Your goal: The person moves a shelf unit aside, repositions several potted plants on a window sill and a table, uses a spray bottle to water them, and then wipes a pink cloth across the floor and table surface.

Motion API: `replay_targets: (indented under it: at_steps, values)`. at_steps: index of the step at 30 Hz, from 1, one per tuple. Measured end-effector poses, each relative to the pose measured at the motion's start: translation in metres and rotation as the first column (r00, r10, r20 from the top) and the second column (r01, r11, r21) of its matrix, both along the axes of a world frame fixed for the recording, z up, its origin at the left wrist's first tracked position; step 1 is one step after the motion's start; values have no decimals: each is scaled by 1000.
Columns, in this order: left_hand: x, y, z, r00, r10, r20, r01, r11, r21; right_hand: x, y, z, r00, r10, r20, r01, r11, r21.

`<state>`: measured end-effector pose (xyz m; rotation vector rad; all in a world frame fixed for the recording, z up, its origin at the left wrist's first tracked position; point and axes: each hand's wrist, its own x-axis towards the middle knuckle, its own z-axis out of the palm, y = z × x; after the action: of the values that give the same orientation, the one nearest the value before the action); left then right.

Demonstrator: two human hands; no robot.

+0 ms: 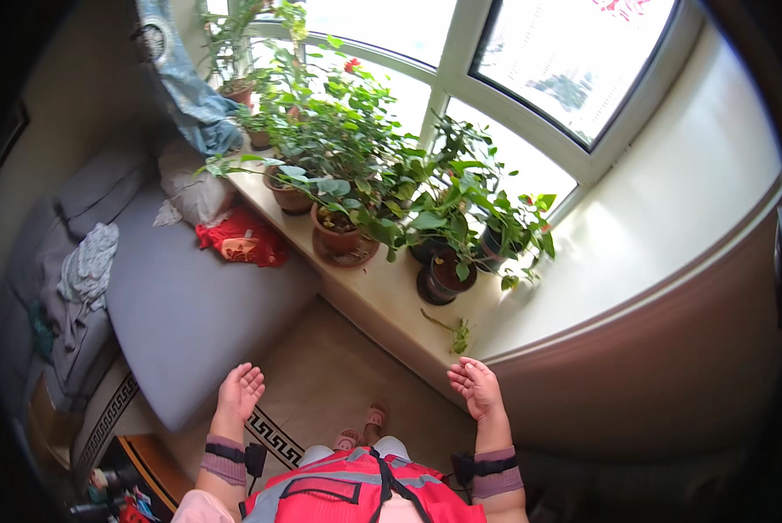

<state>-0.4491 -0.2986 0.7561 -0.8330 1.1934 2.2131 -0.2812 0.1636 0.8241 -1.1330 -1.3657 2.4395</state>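
My left hand (240,391) is held out palm up with nothing in it, above the floor beside the grey sofa (201,327). Near the corner of the windowsill (391,307), my right hand (477,389) is also raised and empty, its fingers slightly curled. Just beyond it a plucked green sprig (458,335) lies on the sill. Behind the sprig stands a dark plant pot (448,278) on a saucer, holding soil and a leafy plant. A terracotta pot (336,232) sits on a brown saucer farther left.
Several more leafy potted plants (345,131) line the sill against the window frame (528,98). A blue curtain (195,98) hangs at the far left end. Red cloth (247,238) and a patterned garment (90,261) lie on the sofa. A cluttered low table (149,471) stands at lower left.
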Motion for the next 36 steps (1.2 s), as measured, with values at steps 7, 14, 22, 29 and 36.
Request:
replay_targets:
  at_steps: [7,14,22,29,36]
  values:
    - [-25,29,68,993,63,-103,-64,998,2,-45,23,10,996,51,-74,-55,997,-55]
    - [-37,42,83,988,100,-117,-97,995,33,-83,43,13,993,100,-61,-102,994,-32]
    - [-91,30,69,989,127,-79,-125,992,32,-119,37,22,997,65,-46,-67,997,-31]
    - [-190,20,68,992,31,-120,-18,994,109,-165,9,39,994,-66,-91,66,998,0]
    - [-284,-6,62,989,-45,-144,61,992,108,-204,-33,53,982,-144,-123,149,988,33]
